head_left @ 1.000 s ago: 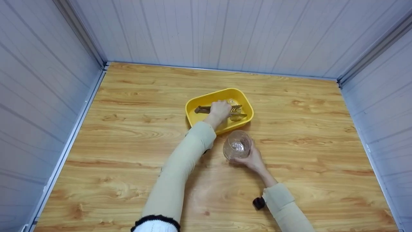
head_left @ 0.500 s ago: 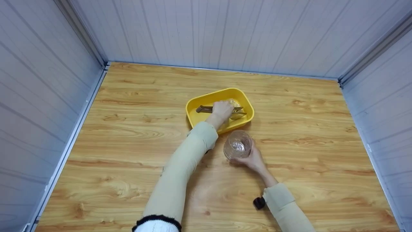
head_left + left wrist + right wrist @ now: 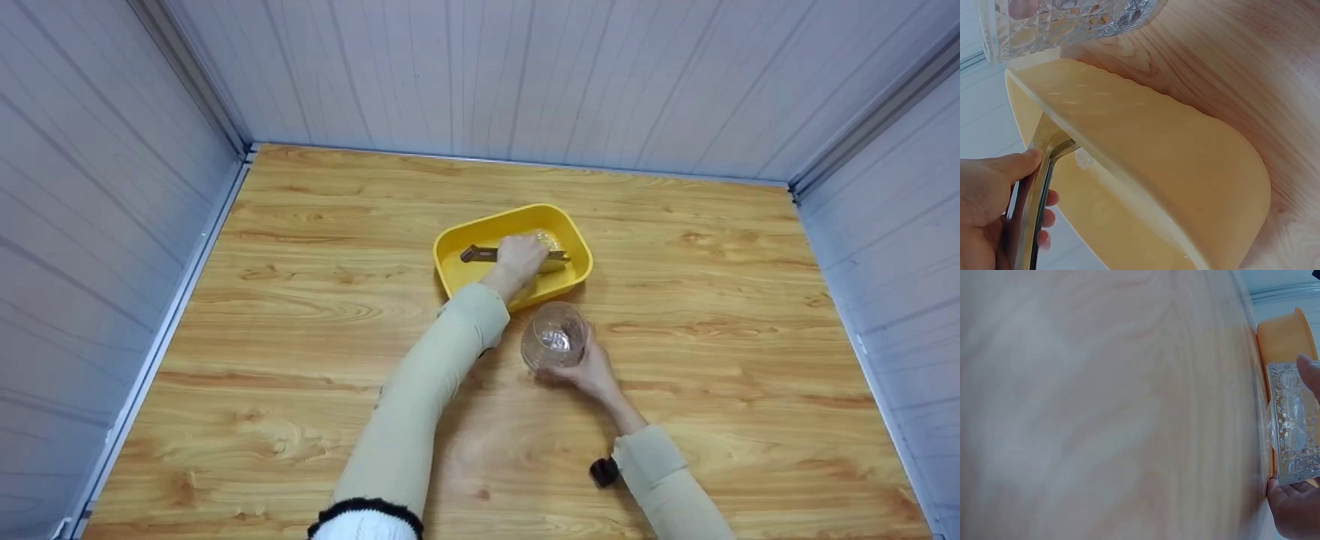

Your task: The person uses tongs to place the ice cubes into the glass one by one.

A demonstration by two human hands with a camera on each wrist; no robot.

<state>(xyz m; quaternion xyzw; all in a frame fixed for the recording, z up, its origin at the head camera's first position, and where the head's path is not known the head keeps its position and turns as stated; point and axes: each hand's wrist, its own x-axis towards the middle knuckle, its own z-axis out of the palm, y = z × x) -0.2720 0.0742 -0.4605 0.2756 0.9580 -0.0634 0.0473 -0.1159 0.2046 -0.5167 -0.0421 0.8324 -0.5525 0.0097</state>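
My left hand (image 3: 519, 259) grips a pair of metal tongs (image 3: 480, 254) inside a yellow plastic basin (image 3: 450, 281), thumb on one arm and fingers on the other. The tong arms are squeezed close together, their ends over clear, ice-like pieces (image 3: 549, 238) at the basin's right end. In the left wrist view, the tongs (image 3: 1030, 208) reach down past the basin's rim, which hides their tips; I cannot tell whether they pinch a piece. My right hand (image 3: 589, 369) holds a clear, diamond-patterned glass (image 3: 553, 341) on the table, just in front of the basin, thumb and fingers around its side.
The wood-grain tabletop (image 3: 750, 337) is enclosed by pale panelled walls (image 3: 480, 75) at the back and both sides. A small black object (image 3: 604, 472) sits at the right sleeve's cuff.
The tongs' arms have come together from a spread position, and my left hand has shifted slightly right. My right hand and the glass stay in place.
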